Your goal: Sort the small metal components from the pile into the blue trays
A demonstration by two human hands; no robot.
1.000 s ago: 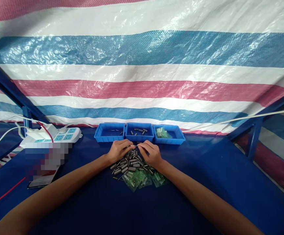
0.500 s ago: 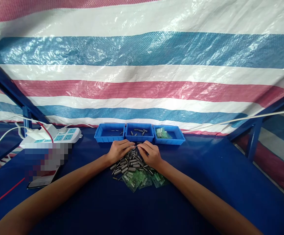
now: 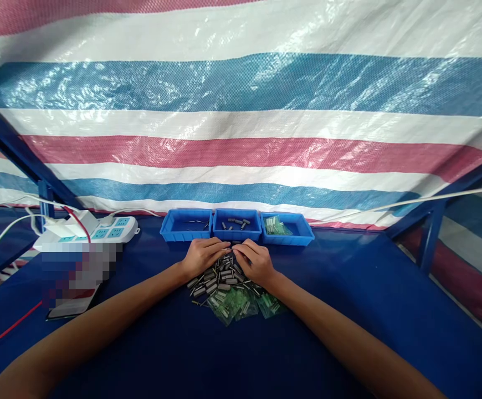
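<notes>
My left hand (image 3: 203, 256) and my right hand (image 3: 256, 259) meet fingertip to fingertip over a heap of small parts. Both are closed in a pinch, with a thin, shiny piece (image 3: 228, 250) between them, mostly covered by the fingers. Its exact kind is too small to tell. Below lies the pile of grey metal cylinders (image 3: 211, 282), mixed with thin pins. Small clear green bags (image 3: 235, 302) with metal pieces inside spread along the pile's near edge. My right wrist passes just above the rightmost bag (image 3: 269, 306).
Beyond my hands stand three blue bins: the left bin (image 3: 172, 236) with thin pins, the middle bin (image 3: 237, 236) with short cylinders, the right bin (image 3: 288, 240) with green bags. A power strip (image 3: 116, 228) with cables sits left on the blue table (image 3: 349, 293). A striped sheet (image 3: 241, 127) hangs behind.
My fingertips have drawn slightly closer together, and less of the thin shiny piece shows between them. The pile, bags and bins look the same.
</notes>
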